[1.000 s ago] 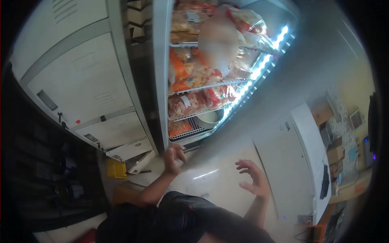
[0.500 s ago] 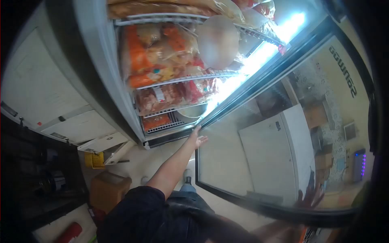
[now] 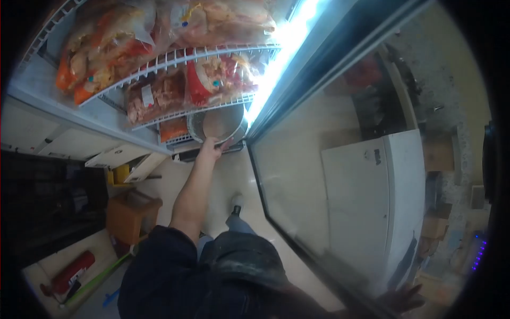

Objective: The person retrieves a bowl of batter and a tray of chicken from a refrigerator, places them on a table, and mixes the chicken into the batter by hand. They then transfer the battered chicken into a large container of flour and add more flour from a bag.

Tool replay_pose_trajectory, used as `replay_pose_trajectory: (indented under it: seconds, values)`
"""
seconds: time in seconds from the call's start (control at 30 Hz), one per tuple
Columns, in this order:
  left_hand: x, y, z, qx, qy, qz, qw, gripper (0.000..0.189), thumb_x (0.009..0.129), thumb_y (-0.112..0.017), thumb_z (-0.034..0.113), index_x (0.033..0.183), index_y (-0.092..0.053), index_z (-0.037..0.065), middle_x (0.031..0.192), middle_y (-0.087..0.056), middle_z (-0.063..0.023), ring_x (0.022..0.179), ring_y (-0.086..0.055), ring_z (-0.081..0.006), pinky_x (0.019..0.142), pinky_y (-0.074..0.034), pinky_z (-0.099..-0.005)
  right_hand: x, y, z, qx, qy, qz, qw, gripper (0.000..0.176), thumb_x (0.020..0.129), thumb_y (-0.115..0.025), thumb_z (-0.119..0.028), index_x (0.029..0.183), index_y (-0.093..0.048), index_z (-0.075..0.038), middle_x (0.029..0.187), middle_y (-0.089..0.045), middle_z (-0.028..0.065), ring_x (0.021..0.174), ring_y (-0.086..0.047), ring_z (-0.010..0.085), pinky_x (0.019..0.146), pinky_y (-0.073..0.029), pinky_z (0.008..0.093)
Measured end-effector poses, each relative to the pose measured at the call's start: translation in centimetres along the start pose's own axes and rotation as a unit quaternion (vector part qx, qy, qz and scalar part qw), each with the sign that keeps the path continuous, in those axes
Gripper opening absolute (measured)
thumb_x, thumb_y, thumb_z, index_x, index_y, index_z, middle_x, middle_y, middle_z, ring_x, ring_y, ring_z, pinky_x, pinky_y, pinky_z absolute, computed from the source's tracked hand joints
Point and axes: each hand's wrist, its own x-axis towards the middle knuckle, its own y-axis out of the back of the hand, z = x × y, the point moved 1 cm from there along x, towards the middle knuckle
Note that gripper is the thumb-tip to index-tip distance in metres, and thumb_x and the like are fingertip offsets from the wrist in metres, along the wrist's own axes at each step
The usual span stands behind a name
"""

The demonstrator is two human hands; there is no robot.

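Note:
My left hand (image 3: 215,148) reaches into the bottom of the lit upright freezer, its fingers closed at the near rim of a round metal pot (image 3: 196,127). The pot sits on the lowest level, and its inside looks pale brown. Beside it lies an orange bag (image 3: 174,128). On the wire shelf (image 3: 183,114) just above are a pack of pinkish meat (image 3: 151,98) and a red-and-clear bag (image 3: 220,80). My right hand (image 3: 406,299), dark and at the lower right, has its fingers spread by the edge of the open glass door (image 3: 289,181).
Larger bags of meat (image 3: 114,45) fill the upper shelf. A white chest freezer (image 3: 356,196) shows through the door glass. Left of my legs stand a brown box (image 3: 130,212) and a yellow container (image 3: 119,174). A red cylinder (image 3: 74,271) lies at the lower left.
My left hand has moved from the freezer's bottom door-side edge to the pot's rim. My view has come closer to the lower shelves, and the pot now shows more fully.

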Motion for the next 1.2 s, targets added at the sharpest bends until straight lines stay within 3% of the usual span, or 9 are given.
replay_pose_trajectory:
  seconds: [0.03,0.13,0.27,0.4,0.5,0.67,0.9,1.03,1.2]
  values:
    - [-4.5,-0.1,0.2,-0.017,0.000,-0.015,1.000,0.058,0.071,-0.038,-0.010,0.127,-0.026,-0.014,0.124,-0.040,-0.0316,0.111,-0.047,-0.0500,0.090,-0.052,-0.0542,0.3,0.3,0.3,-0.006,0.005,0.006,1.000,0.045,0.093,-0.051,-0.036,0.135,-0.044,-0.023,0.129,-0.052,0.0183,0.105,-0.057,0.0320,0.078,-0.049,0.0386]
    - [-11.6,5.7,0.1,0.012,0.040,-0.005,0.999,0.056,0.071,-0.041,-0.010,0.125,-0.029,-0.014,0.123,-0.042,-0.0302,0.111,-0.048,-0.0474,0.091,-0.052,-0.0524,-0.8,10.3,0.6,0.119,0.004,-0.148,0.982,0.061,0.096,-0.033,-0.043,0.146,-0.018,-0.011,0.150,-0.019,0.0210,0.132,-0.032,0.0386,0.105,-0.029,0.0570]
    - [-23.8,7.7,-2.4,0.132,-0.042,0.122,0.983,0.059,0.071,-0.043,-0.010,0.128,-0.032,-0.008,0.124,-0.044,-0.0265,0.109,-0.053,-0.0415,0.086,-0.054,-0.0510,1.9,4.5,2.2,0.185,0.027,-0.261,0.947,0.055,0.096,-0.029,-0.049,0.145,-0.023,-0.024,0.147,-0.019,0.0272,0.128,-0.035,0.0444,0.098,-0.032,0.0613]
    - [-29.5,13.4,-4.9,0.100,-0.087,0.145,0.980,0.056,0.070,-0.045,-0.009,0.126,-0.037,-0.008,0.120,-0.048,-0.0232,0.103,-0.057,-0.0368,0.083,-0.055,-0.0498,-1.1,1.2,1.9,-0.102,0.064,0.051,0.991,0.070,0.089,-0.043,-0.056,0.146,-0.023,-0.022,0.146,-0.014,0.0336,0.131,-0.029,0.0470,0.099,-0.029,0.0624]
    - [-35.9,16.0,-6.3,0.116,-0.115,0.208,0.964,0.052,0.071,-0.046,-0.008,0.123,-0.041,-0.008,0.115,-0.051,-0.0236,0.096,-0.060,-0.0384,0.077,-0.057,-0.0500,-0.9,-3.9,0.2,-0.015,0.059,-0.224,0.973,0.084,0.081,-0.053,-0.059,0.146,-0.022,-0.017,0.146,-0.012,0.0341,0.134,-0.023,0.0477,0.102,-0.022,0.0636]
    - [-43.8,24.5,-9.4,0.157,-0.188,0.225,0.943,0.047,0.073,-0.047,-0.007,0.120,-0.044,-0.009,0.111,-0.054,-0.0243,0.092,-0.062,-0.0396,0.073,-0.058,-0.0492,-4.5,-9.7,-1.9,-0.042,0.097,-0.213,0.971,0.090,0.077,-0.059,-0.047,0.146,-0.019,-0.006,0.146,-0.013,0.0345,0.135,-0.017,0.0504,0.104,-0.016,0.0646]
    - [-58.2,32.2,-15.1,0.023,-0.191,0.213,0.958,0.042,0.077,-0.050,-0.003,0.116,-0.045,-0.014,0.104,-0.058,-0.0259,0.090,-0.064,-0.0393,0.072,-0.058,-0.0492,-9.6,-18.7,-4.3,-0.058,0.087,-0.093,0.990,0.060,0.077,-0.063,-0.002,0.131,-0.040,0.010,0.131,-0.047,0.0204,0.118,-0.047,0.0270,0.100,-0.038,0.0372]
    - [-63.6,31.9,-17.8,-0.011,-0.252,0.352,0.901,0.043,0.073,-0.051,-0.009,0.114,-0.045,-0.017,0.101,-0.059,-0.0256,0.085,-0.065,-0.0377,0.068,-0.060,-0.0453,-11.5,-23.4,-4.9,-0.045,0.094,-0.077,0.992,0.058,0.073,-0.074,-0.010,0.120,-0.046,0.010,0.117,-0.054,0.0203,0.101,-0.056,0.0263,0.087,-0.046,0.0369]
    - [-66.8,37.2,-25.6,-0.105,-0.383,0.289,0.871,0.037,0.075,-0.059,-0.001,0.109,-0.051,-0.014,0.096,-0.061,-0.0223,0.081,-0.066,-0.0346,0.062,-0.058,-0.0432,-10.5,-31.0,-2.1,-0.194,0.214,-0.064,0.955,0.089,0.061,-0.083,-0.038,0.121,-0.043,0.013,0.119,-0.051,0.0253,0.109,-0.051,0.0327,0.094,-0.041,0.0424]
